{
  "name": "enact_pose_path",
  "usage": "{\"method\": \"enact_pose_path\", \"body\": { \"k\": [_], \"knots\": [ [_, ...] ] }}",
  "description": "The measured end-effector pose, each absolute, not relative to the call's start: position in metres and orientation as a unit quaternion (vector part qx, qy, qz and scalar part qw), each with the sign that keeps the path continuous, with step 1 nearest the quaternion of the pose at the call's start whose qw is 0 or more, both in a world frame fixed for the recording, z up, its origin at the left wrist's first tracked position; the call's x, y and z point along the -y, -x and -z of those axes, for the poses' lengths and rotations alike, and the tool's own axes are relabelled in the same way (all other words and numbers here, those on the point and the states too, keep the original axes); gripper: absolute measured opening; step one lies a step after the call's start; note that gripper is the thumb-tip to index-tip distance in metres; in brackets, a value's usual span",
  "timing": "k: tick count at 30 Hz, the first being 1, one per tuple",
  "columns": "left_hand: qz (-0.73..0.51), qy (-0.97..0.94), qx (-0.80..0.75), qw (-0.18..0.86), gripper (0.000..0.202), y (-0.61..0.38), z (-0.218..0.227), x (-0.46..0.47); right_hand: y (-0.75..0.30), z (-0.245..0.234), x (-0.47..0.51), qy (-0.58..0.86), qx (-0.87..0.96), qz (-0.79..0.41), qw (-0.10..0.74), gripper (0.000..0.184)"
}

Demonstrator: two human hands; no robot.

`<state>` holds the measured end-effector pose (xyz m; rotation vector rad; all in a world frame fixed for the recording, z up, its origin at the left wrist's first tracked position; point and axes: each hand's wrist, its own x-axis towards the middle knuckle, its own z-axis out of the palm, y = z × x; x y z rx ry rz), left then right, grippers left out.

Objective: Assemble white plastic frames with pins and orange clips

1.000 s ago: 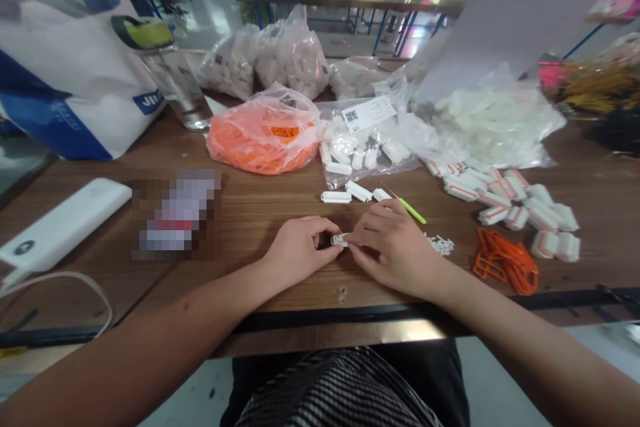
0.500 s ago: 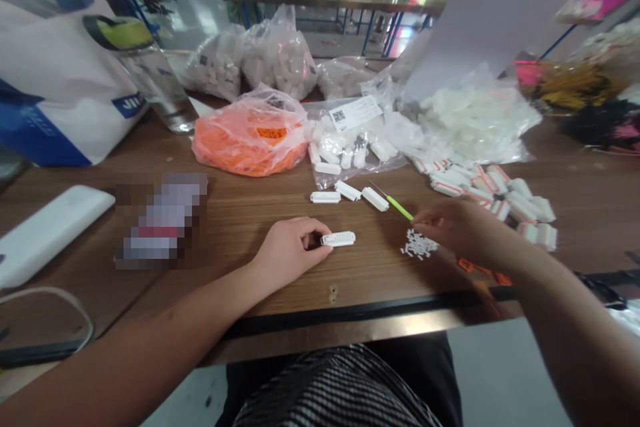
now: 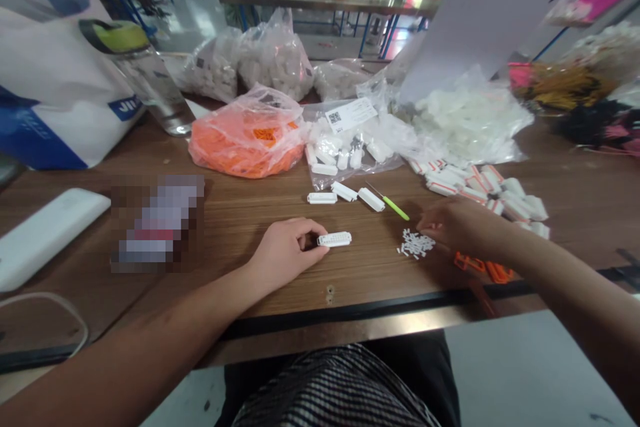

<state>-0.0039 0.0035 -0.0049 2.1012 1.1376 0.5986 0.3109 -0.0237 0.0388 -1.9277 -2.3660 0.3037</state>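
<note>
Pinching one end of a white block (image 3: 337,239) between thumb and finger, our left hand (image 3: 283,253) is low over the brown table (image 3: 373,273) in front of us. The block's other end sticks out to the right, and we can see rows of small holes in it. We have our right hand (image 3: 453,223) just beside a pile of tiny white bits (image 3: 417,244). Its fingers are curled, but we cannot tell if they are apart or hold a bit. Near the bits we see a green pick (image 3: 396,208), and three more blocks (image 3: 321,198) lie to its left. Orange frames (image 3: 499,272) lie partly hidden by our right arm. Farther back, we see an orange bag (image 3: 235,140).
</note>
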Motion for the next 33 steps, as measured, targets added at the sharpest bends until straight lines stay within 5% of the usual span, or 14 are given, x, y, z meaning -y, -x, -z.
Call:
{"method": "enact_pose_path", "body": {
  "k": [5,11,16,33],
  "knots": [
    [-0.227,-0.802,-0.44,0.333,0.014,0.003,0.004,-0.003,-0.314,-0.042,0.023,0.567,0.816,-0.087,-0.073,0.025],
    [-0.223,-0.799,-0.445,0.338,0.013,0.002,0.003,-0.001,-0.301,-0.044,0.025,0.657,0.723,-0.208,0.062,0.018],
    [-0.225,-0.798,-0.44,0.344,0.014,0.003,0.002,-0.001,-0.237,-0.044,0.028,0.559,0.733,-0.317,0.226,0.015],
    [-0.229,-0.801,-0.436,0.34,0.013,0.002,0.002,-0.001,-0.199,-0.023,0.013,0.458,0.843,-0.195,0.204,0.012]
  ]
}}
